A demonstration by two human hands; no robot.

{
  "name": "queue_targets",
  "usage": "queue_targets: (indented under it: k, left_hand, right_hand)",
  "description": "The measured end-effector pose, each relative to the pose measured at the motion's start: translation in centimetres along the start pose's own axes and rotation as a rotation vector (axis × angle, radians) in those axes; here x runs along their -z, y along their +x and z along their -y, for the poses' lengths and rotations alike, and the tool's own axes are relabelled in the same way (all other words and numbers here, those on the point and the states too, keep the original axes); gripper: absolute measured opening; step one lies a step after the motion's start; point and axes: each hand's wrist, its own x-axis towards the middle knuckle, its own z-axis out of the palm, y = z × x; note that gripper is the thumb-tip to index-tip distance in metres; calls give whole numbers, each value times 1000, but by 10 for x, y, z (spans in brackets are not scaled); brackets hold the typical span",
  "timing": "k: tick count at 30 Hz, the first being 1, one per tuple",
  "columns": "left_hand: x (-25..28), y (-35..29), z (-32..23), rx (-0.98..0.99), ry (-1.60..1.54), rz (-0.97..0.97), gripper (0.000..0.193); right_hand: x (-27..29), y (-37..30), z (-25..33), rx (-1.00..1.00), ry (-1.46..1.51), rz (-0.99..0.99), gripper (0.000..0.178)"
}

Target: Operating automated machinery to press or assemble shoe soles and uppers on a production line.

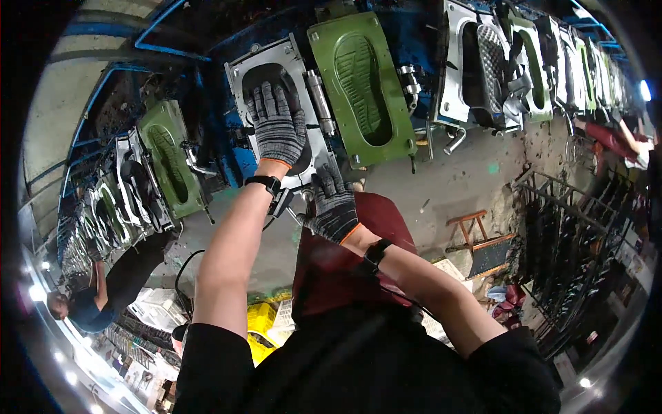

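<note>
A silver metal mould half (289,58) with a dark, foot-shaped recess lies in front of me. My left hand (278,125), in a grey-and-black striped knit glove with an orange cuff, rests on that dark area with its fingers stretched out. Whether a separate sole lies under the palm is hidden. At the near edge of the same mould is my right hand (334,207), gloved alike, its fingers extended toward the metal and its thumb beside a small metal handle (303,200). Directly to the right stands the green mould half (323,52), with a ribbed, sole-shaped hollow, joined by a cylindrical hinge (320,102).
More moulds stretch away in rows on both sides, including a green one (153,134) at left and a silver one (452,76) at right. A black metal rack (552,255), a wooden-framed stool (491,252) and a yellow crate (261,328) stand around. Another person (103,303) works at left.
</note>
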Motion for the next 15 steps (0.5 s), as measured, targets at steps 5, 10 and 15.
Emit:
queue_targets:
  k: [5,10,15]
  left_hand:
    - [6,1,0,47,-44,-6,78]
    - [38,-19,27,29,-332,174,84]
    - [56,-84,51,-239,-338,328,77]
  right_hand:
    - [7,10,2,-89,127,277,72]
    - [18,65,-17,267,-97,-17,62]
    - [24,112,-44,521,17,38,43]
